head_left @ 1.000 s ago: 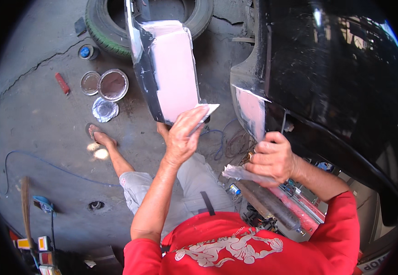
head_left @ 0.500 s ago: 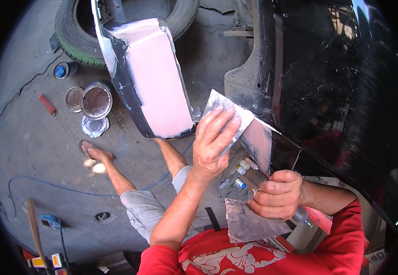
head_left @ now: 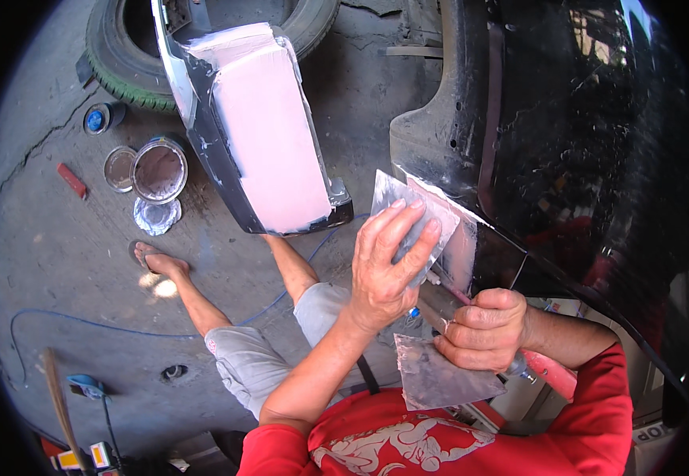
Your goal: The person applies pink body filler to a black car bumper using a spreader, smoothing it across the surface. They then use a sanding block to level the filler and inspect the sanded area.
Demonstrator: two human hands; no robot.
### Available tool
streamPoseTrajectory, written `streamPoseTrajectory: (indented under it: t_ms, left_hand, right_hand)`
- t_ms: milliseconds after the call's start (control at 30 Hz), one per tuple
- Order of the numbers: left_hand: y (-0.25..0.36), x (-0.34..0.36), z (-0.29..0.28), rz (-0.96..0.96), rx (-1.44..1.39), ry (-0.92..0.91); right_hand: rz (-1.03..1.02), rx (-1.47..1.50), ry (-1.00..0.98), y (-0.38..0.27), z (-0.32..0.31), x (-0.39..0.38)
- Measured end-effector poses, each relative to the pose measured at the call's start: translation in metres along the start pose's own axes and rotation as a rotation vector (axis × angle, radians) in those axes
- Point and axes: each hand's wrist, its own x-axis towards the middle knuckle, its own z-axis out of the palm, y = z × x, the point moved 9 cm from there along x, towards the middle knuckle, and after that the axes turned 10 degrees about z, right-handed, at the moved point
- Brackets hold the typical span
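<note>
My left hand (head_left: 388,266) grips a flat grey metal spreader (head_left: 392,194), fingers laid over its face. The spreader is against a narrow body panel (head_left: 462,258) coated in pink filler at the edge of a black car (head_left: 567,159). Lower right, my right hand (head_left: 483,329) is closed around a square metal plate (head_left: 444,377) smeared with filler. From the same fist a red handle (head_left: 551,374) sticks out, and a thin blade-like piece shows on the fist's other side; whether they join is hidden by my fingers.
A dark bumper-like part (head_left: 209,159) with a broad pink-filled face stands ahead, by a tire (head_left: 134,95). On the concrete floor lie an open can of filler (head_left: 183,170), a blue-topped can (head_left: 94,120), a red block (head_left: 71,181) and a blue hose (head_left: 122,323).
My left hand has brought the spreader right and slightly down over the pink-coated panel. My right hand keeps its hold, nearly still. The whole view has shifted slightly.
</note>
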Motion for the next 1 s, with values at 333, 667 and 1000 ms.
streamPoseTrajectory:
  t_ms: [333,667,1000]
  left_hand:
    - [0.002,-0.001,0.007,0.048,-0.008,-0.011]
    - [0.004,-0.004,-0.022,0.083,-0.024,-0.021]
    - [0.005,-0.012,0.016,0.053,-0.087,0.114]
  right_hand:
    - [-0.006,0.026,0.001,0.000,-0.001,-0.002]
    - [0.000,0.001,-0.003,-0.001,0.001,0.000]
    - [-0.008,-0.011,0.002,-0.002,0.004,-0.002]
